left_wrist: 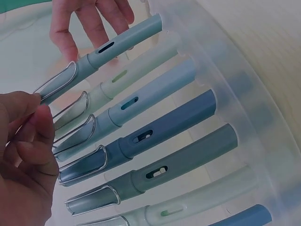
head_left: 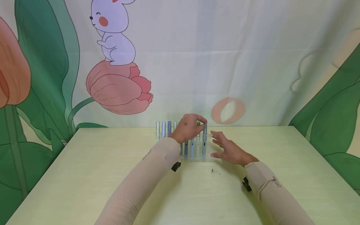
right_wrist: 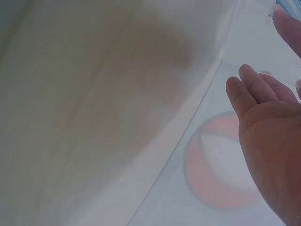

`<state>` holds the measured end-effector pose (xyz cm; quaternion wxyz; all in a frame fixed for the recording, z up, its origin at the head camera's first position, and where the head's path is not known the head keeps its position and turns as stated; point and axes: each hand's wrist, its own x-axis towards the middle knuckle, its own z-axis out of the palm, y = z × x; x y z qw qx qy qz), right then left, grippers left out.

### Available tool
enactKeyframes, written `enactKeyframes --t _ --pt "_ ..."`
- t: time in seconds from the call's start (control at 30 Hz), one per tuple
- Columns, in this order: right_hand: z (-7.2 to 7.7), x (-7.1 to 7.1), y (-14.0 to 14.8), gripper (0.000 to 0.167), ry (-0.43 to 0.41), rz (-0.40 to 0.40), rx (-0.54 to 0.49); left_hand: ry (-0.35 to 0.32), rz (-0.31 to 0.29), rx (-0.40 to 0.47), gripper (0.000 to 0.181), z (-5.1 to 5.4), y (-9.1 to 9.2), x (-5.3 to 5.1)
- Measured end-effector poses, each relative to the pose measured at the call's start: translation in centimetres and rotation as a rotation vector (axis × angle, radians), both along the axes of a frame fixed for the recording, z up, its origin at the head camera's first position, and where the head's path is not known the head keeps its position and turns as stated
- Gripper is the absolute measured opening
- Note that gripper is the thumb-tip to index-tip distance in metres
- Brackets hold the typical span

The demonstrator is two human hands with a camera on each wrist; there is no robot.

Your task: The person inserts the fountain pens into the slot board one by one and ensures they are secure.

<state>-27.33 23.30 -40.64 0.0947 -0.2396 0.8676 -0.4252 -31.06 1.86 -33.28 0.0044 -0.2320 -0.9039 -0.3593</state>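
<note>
My left hand [head_left: 189,127] pinches the cap end of a grey-teal fountain pen [head_left: 204,144] between thumb and fingertips. That pen stands upright at the right end of a translucent pen stand [head_left: 194,159], its lower end at the stand's notched base in the left wrist view. Beside it, a row of more capped pens with wire clips fills the stand, among them a pale green pen [left_wrist: 141,66], a light blue pen [left_wrist: 160,84] and a dark blue pen [left_wrist: 174,120]. To the stand's right is my right hand [head_left: 229,150], fingers spread and holding nothing.
The stand is near the back of a pale yellow-green table [head_left: 107,175], in front of a printed curtain [head_left: 180,62]. Some tiny dark specks or marks [head_left: 215,171] show on the table before the stand; what they are is unclear.
</note>
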Motion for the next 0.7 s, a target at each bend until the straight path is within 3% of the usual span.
enactKeyframes --t 0.4,0.7 --pt "-0.2 -0.1 0.2 0.084 0.020 0.009 -0.008 -0.133 -0.020 0.071 0.025 0.2 -0.4 -0.9" --pt "-0.4 -0.2 0.2 0.084 0.022 0.008 -0.015 -0.152 -0.016 0.056 0.026 0.2 -0.2 -1.2"
